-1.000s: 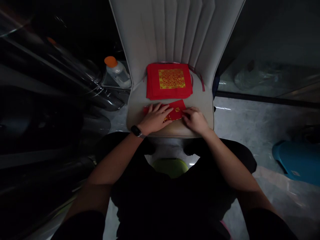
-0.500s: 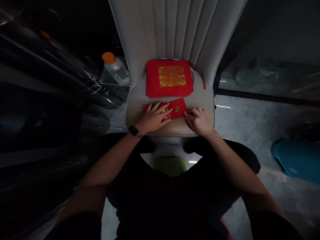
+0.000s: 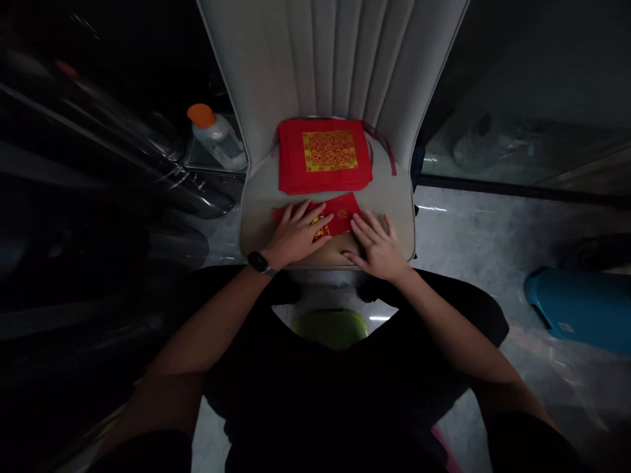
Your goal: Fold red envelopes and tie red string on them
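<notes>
A red envelope [image 3: 342, 209] with gold print lies slightly slanted on the front of the chair seat [image 3: 256, 220]. My left hand [image 3: 296, 235], with a dark band at its wrist, rests spread over the envelope's left part and hides much of it. At the envelope's right end, my right hand [image 3: 377, 248] lies flat with fingers apart, its fingertips on or beside the edge. Behind both hands sits a stack of larger red packets [image 3: 290, 157], the top one bearing a gold patterned panel.
The chair's ribbed backrest [image 3: 330, 56] rises behind the stack. A dark red ribbon [image 3: 392, 161] trails beside it. Left of the chair stands a bottle with an orange cap [image 3: 202, 115]. A blue bin-like object [image 3: 582, 305] is on the floor at right.
My right hand has opened from curled fingers at the envelope's right corner to lying flat with fingers spread. My left hand stays on the envelope. The whole view has shifted slightly.
</notes>
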Available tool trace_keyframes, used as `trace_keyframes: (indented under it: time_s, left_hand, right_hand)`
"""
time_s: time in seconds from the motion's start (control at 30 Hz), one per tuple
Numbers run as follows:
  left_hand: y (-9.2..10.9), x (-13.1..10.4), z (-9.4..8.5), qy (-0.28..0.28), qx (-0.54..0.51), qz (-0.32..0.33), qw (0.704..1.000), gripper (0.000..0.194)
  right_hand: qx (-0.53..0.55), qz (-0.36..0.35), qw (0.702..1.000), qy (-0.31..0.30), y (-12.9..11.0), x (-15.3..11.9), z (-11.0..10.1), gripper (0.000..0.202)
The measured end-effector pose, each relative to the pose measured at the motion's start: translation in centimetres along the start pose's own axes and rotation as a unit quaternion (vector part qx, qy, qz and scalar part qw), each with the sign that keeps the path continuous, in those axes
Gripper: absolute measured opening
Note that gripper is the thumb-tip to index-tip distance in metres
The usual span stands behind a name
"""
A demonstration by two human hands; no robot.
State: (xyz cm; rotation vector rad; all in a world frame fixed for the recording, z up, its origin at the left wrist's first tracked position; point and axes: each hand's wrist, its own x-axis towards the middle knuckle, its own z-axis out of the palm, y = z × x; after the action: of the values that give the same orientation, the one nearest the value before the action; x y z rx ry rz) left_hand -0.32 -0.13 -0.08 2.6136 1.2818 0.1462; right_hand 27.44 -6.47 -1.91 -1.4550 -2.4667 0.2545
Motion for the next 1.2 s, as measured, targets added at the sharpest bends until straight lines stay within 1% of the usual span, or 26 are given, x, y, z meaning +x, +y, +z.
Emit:
trace_keyframes:
  time_s: [0.03,0.1,0.17,0.2,0.27,0.33,0.37,0.43,0.5,0.6,0.67,0.7,0.77,0.8,0.9,0.93,1.07,1.2]
  left_hand:
    - [0.1,0.0,0.1,0.002,0.001,-0.003,1.0,0.055]
    - [0.2,-0.1,0.1,0.005,0.001,-0.007,1.0,0.055]
    - [0.3,-0.2,0.2,0.007,-0.003,-0.009,1.0,0.055]
    - [0.3,-0.2,0.2,0.01,-0.006,-0.008,1.0,0.055]
    - [0.3,-0.2,0.3,0.019,-0.012,-0.008,1.0,0.054]
    - [0.3,-0.3,0.6,0.031,-0.016,-0.01,0.999,0.055]
    - [0.3,-0.3,0.7,0.037,-0.018,-0.011,0.999,0.055]
    - [0.3,-0.2,1.0,0.046,-0.024,-0.015,0.999,0.055]
    - [0.3,-0.2,1.2,0.052,-0.029,-0.018,0.998,0.055]
    - [0.4,-0.1,1.1,0.058,-0.03,-0.021,0.998,0.055]
    - [0.3,-0.1,1.0,0.057,-0.028,-0.019,0.998,0.055]
    - [0.3,-0.2,0.9,0.056,-0.027,-0.017,0.998,0.055]
    - [0.2,-0.2,0.8,0.055,-0.025,-0.013,0.998,0.056]
    - [0.1,-0.2,0.7,0.056,-0.025,-0.012,0.998,0.056]
    - [0.0,-0.2,0.9,0.06,-0.031,-0.016,0.998,0.057]
    - [0.0,-0.1,1.0,0.061,-0.033,-0.018,0.997,0.057]
    - [0.3,0.0,1.2,0.066,-0.042,-0.026,0.997,0.057]
    - [0.4,0.1,1.1,0.07,-0.054,-0.032,0.996,0.055]
  right_hand:
    - [0.0,-0.002,1.0,-0.017,-0.5,-0.3,0.3,0.088]
    - [0.005,0.017,0.999,-0.038,-1.0,-1.0,0.4,0.096]
    - [0.027,0.043,0.998,-0.046,-0.6,-1.6,-0.1,0.096]
    - [0.045,0.054,0.997,-0.042,-0.2,-1.7,-0.5,0.092]
    - [0.086,0.086,0.993,-0.008,0.9,-1.3,-1.4,0.076]
    - [0.123,0.125,0.983,0.061,1.9,0.0,-2.0,0.057]
    - [0.143,0.131,0.977,0.084,2.3,0.9,-2.1,0.051]
    - [0.179,0.127,0.97,0.1,2.6,3.0,-1.9,0.044]
    - [0.21,0.135,0.966,0.065,2.5,5.2,-1.3,0.038]
    - [0.252,0.203,0.946,-0.026,2.3,8.0,-0.7,0.033]
    - [0.272,0.246,0.926,-0.091,2.4,9.4,-0.9,0.025]
    - [0.28,0.257,0.917,-0.121,2.5,9.9,-1.1,0.02]
    - [0.282,0.252,0.912,-0.157,2.7,10.7,-1.6,0.014]
    - [0.276,0.241,0.917,-0.159,2.8,11.0,-1.8,0.011]
    - [0.251,0.208,0.935,-0.143,3.2,11.5,-1.9,0.009]
    - [0.254,0.206,0.934,-0.142,3.4,11.6,-1.9,0.01]
    - [0.299,0.227,0.915,-0.145,4.0,11.7,-1.4,0.015]
    - [0.297,0.199,0.922,-0.147,4.1,11.4,-1.4,0.016]
